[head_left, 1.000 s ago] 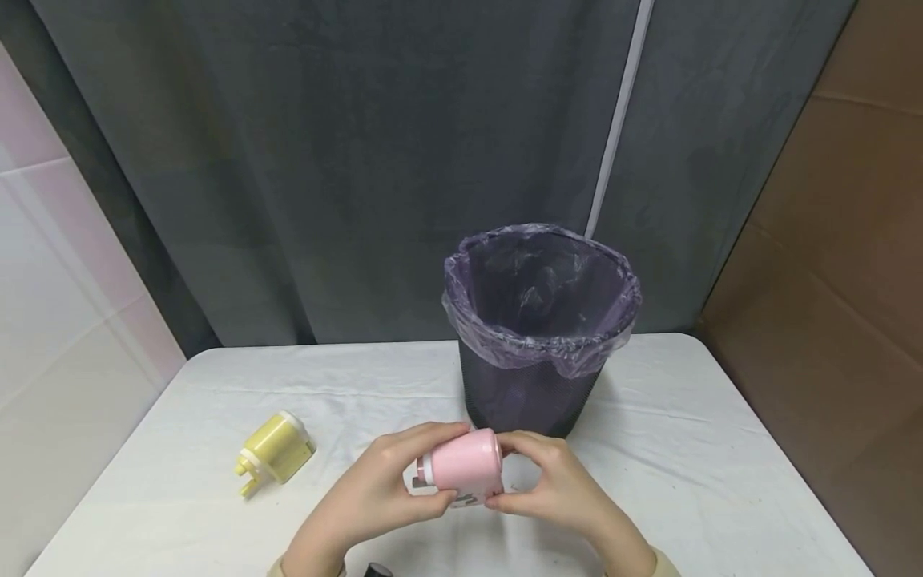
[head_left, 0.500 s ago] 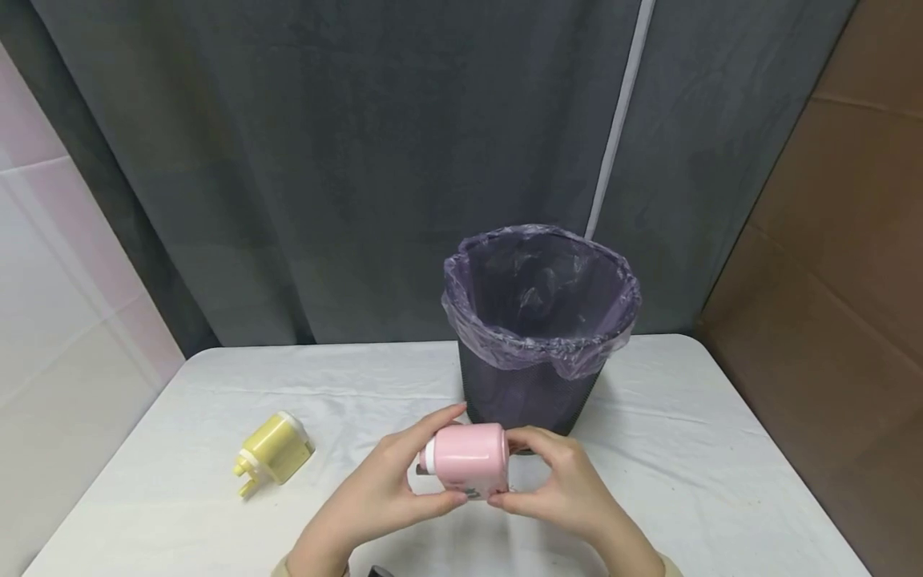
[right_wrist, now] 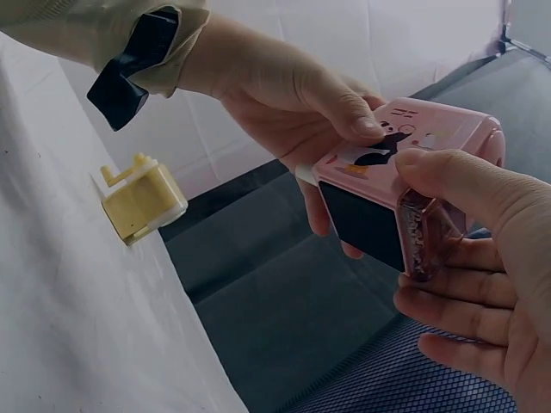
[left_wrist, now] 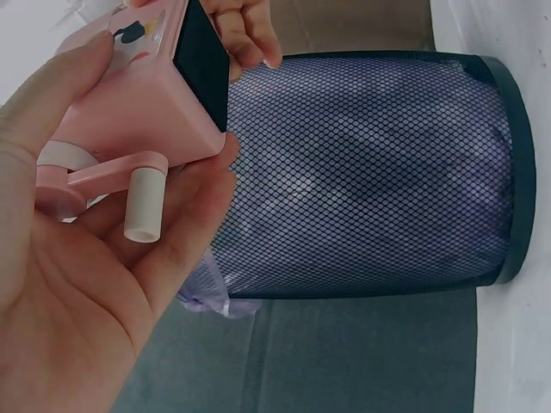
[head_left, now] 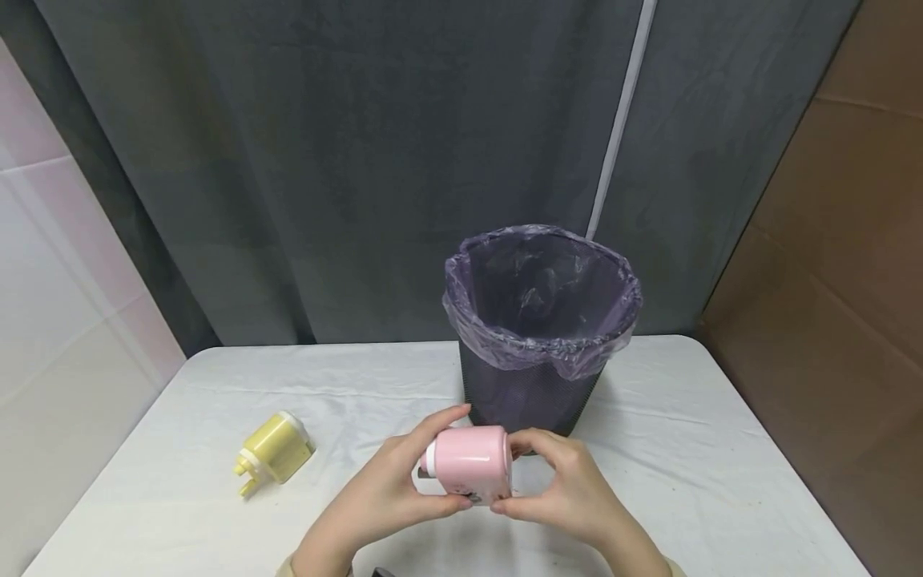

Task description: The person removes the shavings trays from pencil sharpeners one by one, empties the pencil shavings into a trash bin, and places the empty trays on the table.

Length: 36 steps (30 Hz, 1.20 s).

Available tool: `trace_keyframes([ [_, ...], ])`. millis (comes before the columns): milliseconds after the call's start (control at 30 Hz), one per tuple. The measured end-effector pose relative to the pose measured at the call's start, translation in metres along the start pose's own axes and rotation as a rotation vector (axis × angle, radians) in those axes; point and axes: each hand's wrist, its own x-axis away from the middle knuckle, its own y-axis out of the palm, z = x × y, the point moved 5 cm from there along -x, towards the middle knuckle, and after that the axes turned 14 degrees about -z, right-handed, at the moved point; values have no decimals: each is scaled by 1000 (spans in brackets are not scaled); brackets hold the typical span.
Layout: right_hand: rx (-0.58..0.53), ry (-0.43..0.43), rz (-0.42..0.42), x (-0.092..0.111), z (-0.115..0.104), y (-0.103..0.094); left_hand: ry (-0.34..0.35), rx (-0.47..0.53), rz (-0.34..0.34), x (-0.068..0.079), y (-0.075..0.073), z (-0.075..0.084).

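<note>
Head view: gripping boxy pink plastic sharpener (head_left: 472, 457) at six o'clock with left hand (head_left: 392, 493) and right hand (head_left: 566, 485) fingers, best braced left.

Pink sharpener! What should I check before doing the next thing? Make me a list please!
1. Left hand gripping the pink sharpener: ok.
2. Right hand pinching its other end: ok.
3. See-through drawer fully shut: cannot tell; fingers cover part.
4. Bag lining the bin, top open: ok.
5. Sharpener over the bin's opening, if you're emptying it: not ok; it's in front.
6. Yellow sharpener away from both hands: ok.
</note>
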Motion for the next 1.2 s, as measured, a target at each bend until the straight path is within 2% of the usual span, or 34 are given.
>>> trace_keyframes([
  [500, 33, -6, -32, 1, -3, -3, 103, 2, -3, 2, 0, -2],
  [967, -7, 5, -70, 1, -3, -4, 102, 36, -38, 1, 2, -1],
  [1200, -12, 30, -54, 1, -3, -3, 94, 2, -26, 1, -1, 0],
])
